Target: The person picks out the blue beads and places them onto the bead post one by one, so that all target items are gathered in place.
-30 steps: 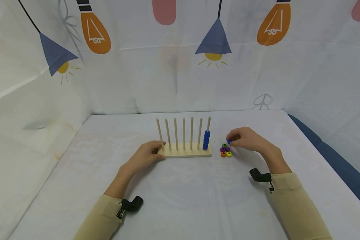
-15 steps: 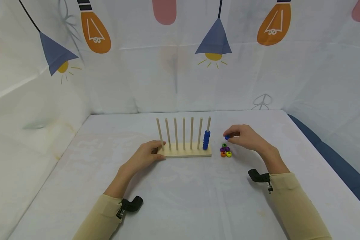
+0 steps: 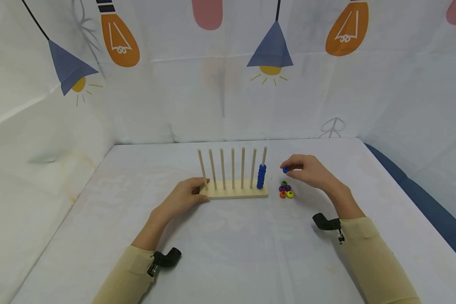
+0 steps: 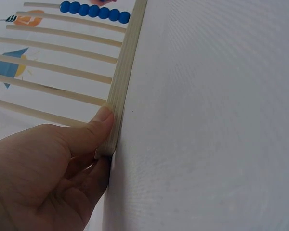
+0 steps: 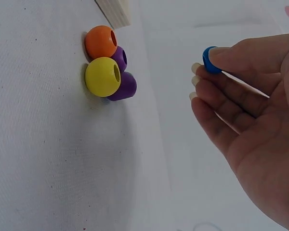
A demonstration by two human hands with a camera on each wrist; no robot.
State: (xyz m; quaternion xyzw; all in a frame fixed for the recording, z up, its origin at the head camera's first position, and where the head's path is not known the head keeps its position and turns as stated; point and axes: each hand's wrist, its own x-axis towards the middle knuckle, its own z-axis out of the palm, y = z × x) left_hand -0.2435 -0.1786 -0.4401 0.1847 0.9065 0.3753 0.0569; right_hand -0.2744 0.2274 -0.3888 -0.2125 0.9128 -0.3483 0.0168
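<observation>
A wooden peg rack (image 3: 233,194) with a row of upright pegs stands on the table. Its rightmost peg carries a stack of blue beads (image 3: 261,177); the other pegs are bare. My left hand (image 3: 182,196) grips the left end of the base, thumb on the near side, as the left wrist view (image 4: 53,163) confirms. Between thumb and fingertips, my right hand (image 3: 311,171) pinches a blue bead (image 5: 211,60) above the table, right of the rack. Below it lie loose beads: a yellow bead (image 5: 102,77), an orange bead (image 5: 100,42), two purple beads (image 5: 123,86) and a green bead (image 3: 283,183).
A white cloth covers the table (image 3: 228,253). Behind it hangs a white curtain (image 3: 167,101) printed with lamps and bulbs. Dark blue fabric (image 3: 422,194) shows past the table's right edge. Each sleeve cuff has a black wrist camera (image 3: 169,258).
My right hand has lifted the blue bead up from beside the loose beads and moved slightly left and away, toward the rack. The left hand and the rack have stayed put.
</observation>
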